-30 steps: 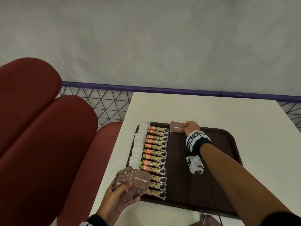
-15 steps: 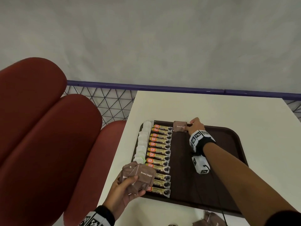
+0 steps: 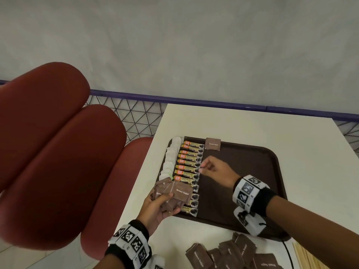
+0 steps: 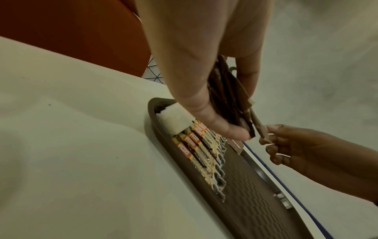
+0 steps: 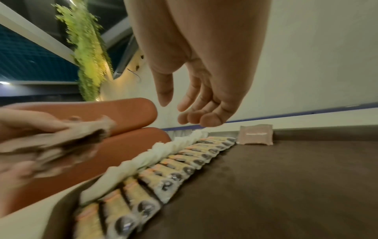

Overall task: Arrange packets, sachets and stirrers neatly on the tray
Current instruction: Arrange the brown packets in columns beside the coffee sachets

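Note:
A brown tray (image 3: 242,171) lies on the white table. Along its left side run a column of white sachets (image 3: 171,160) and a column of coffee granule sticks (image 3: 189,167). One brown sugar sachet (image 3: 213,144) lies alone at the tray's far edge, beside the top stick. My left hand (image 3: 161,200) grips a fanned bundle of brown sugar sachets (image 3: 181,192) over the tray's near left corner; the bundle (image 4: 229,100) also shows in the left wrist view. My right hand (image 3: 206,167) hovers over the tray just right of the sticks. Its fingers (image 5: 184,110) hang relaxed and hold nothing.
Several loose brown sugar sachets (image 3: 229,255) lie on the table in front of the tray. Wooden stirrers (image 3: 308,257) lie at the bottom right. Red chair cushions (image 3: 58,152) stand left of the table. A purple rail (image 3: 194,101) runs behind it.
My right hand has let go of the brown sugar sachet at the tray's far edge and drawn back toward the left hand. The left hand still holds its bundle.

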`<action>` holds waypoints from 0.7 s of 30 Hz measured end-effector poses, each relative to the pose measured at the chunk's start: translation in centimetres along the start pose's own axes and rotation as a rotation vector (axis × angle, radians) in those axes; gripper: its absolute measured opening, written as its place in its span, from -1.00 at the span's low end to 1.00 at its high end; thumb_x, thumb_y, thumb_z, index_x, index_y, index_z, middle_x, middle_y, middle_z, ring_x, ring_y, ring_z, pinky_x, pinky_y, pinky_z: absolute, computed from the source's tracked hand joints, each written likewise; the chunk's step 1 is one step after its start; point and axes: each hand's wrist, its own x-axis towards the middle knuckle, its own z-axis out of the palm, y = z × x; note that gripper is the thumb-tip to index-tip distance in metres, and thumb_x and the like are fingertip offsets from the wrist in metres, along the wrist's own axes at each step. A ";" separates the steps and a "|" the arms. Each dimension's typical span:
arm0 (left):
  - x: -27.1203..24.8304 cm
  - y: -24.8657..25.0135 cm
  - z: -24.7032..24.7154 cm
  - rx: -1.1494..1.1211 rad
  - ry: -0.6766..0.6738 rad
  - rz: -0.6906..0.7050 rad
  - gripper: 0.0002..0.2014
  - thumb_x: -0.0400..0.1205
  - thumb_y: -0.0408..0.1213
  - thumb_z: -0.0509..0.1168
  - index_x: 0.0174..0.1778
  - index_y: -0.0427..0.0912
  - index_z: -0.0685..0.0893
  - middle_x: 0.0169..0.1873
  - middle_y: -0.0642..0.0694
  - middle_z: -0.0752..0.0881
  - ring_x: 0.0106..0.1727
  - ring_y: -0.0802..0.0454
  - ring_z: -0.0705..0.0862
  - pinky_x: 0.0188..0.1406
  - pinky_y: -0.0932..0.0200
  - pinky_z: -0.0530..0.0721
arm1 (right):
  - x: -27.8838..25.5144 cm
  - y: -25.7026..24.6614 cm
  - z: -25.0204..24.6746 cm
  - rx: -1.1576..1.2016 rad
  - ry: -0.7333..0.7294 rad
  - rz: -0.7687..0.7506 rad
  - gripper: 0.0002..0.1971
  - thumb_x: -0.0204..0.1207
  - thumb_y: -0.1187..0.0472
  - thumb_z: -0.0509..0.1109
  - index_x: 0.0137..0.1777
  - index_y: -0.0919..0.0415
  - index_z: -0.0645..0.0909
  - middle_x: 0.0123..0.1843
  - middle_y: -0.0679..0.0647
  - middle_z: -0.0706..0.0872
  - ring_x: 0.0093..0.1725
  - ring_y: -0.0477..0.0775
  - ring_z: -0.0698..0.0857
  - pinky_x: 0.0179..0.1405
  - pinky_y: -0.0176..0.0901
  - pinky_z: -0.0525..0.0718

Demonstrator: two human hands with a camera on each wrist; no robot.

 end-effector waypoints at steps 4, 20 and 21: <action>-0.2 -0.1 0.8 -0.020 -0.004 0.024 -0.60 0.56 -0.52 0.28 0.29 -0.11 0.58 0.11 -0.28 0.76 -0.04 -0.22 0.77 -0.19 -0.06 0.81 | -1.7 -0.5 1.2 -0.044 -0.174 0.044 -0.73 0.47 -0.05 0.40 -0.01 0.12 0.54 -0.07 0.01 0.61 -0.17 -0.13 0.53 -0.19 -0.36 0.48; 1.4 -0.5 3.1 -0.077 0.000 0.054 -0.55 0.58 -0.49 0.29 0.39 -0.14 0.51 0.18 -0.33 0.71 0.08 -0.28 0.75 -0.20 -0.01 0.79 | -1.0 0.5 1.3 0.314 -0.249 0.117 -0.85 0.44 0.29 0.47 -0.22 0.13 0.53 -0.29 0.00 0.64 -0.35 -0.10 0.56 -0.35 -0.34 0.50; 1.6 -0.5 3.1 -0.077 0.001 0.053 -0.55 0.57 -0.49 0.29 0.39 -0.14 0.50 0.19 -0.34 0.71 0.08 -0.29 0.75 -0.20 -0.01 0.79 | -0.9 0.5 1.2 0.316 -0.242 0.112 -0.85 0.44 0.30 0.47 -0.22 0.13 0.53 -0.30 0.01 0.63 -0.36 -0.10 0.55 -0.36 -0.33 0.50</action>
